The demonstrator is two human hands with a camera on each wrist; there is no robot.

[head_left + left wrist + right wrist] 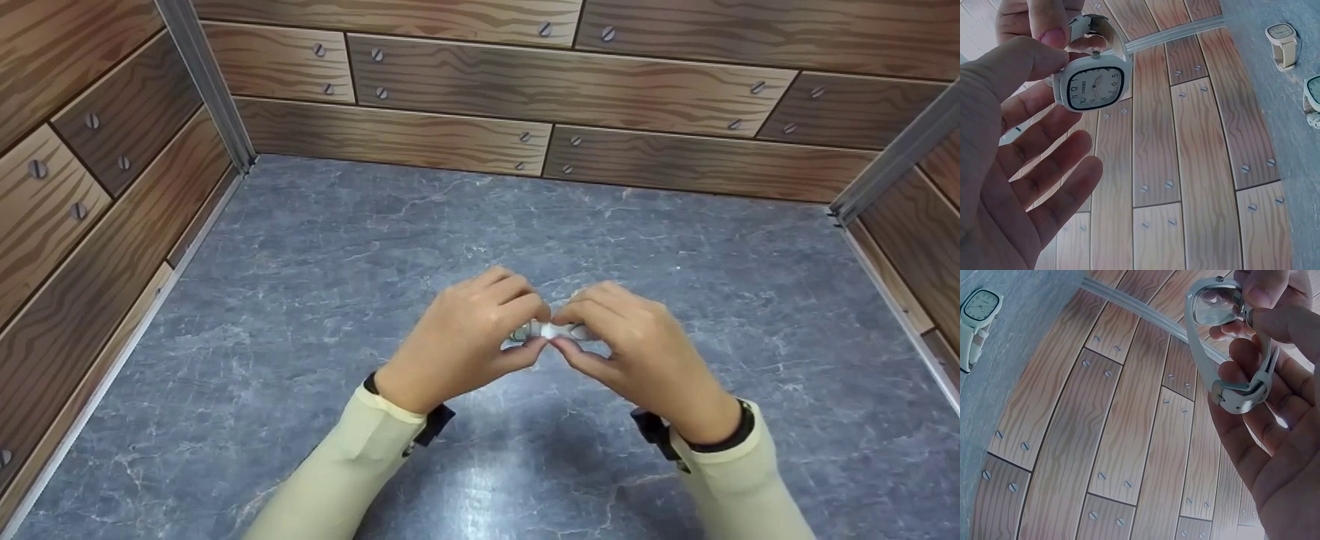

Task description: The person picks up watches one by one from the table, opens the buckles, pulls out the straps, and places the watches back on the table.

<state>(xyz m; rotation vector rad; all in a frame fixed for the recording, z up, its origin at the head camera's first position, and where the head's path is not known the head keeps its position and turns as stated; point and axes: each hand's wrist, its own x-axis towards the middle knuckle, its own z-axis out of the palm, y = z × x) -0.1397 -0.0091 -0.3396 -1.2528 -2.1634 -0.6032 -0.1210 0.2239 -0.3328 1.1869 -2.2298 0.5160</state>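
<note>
Between my two hands is a white wristwatch [547,330] with a squarish case. My left hand [476,326] pinches it at the case edge between thumb and forefinger; its other fingers are spread in the left wrist view. There the pale dial [1095,89] with dark numerals and a side crown faces the camera. My right hand [637,345] pinches the band close to the case, its fingertips nearly meeting the left ones. In the right wrist view the shiny case back [1216,306] shows, and the white strap [1202,363] forms a loop, fastened at its metal buckle [1235,391].
More watches stand on the blue-grey marbled table [360,247]: a cream-strapped watch [1283,42] and a green-dialled watch [1314,93] in the left wrist view, and a white watch [979,312] in the right wrist view. Wood-patterned walls [465,75] enclose the table.
</note>
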